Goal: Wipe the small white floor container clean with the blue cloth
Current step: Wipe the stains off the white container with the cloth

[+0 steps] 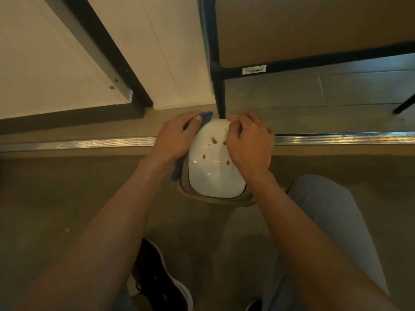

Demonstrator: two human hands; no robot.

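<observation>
A small white container (213, 176) with a glossy rounded lid stands on the floor in the middle of the view. Brown spots dot its top. My left hand (175, 138) presses against its left side and holds the blue cloth (178, 170), which shows above my thumb and below my palm. My right hand (249, 142) grips the container's upper right edge with curled fingers. A beige rim shows around the container's lower edge.
A metal floor strip (336, 139) runs across just behind the container. A black chair leg (220, 95) stands right behind it, under a seat with a barcode label (254, 70). White wall panels are at the left. My dark shoe (161, 277) is below.
</observation>
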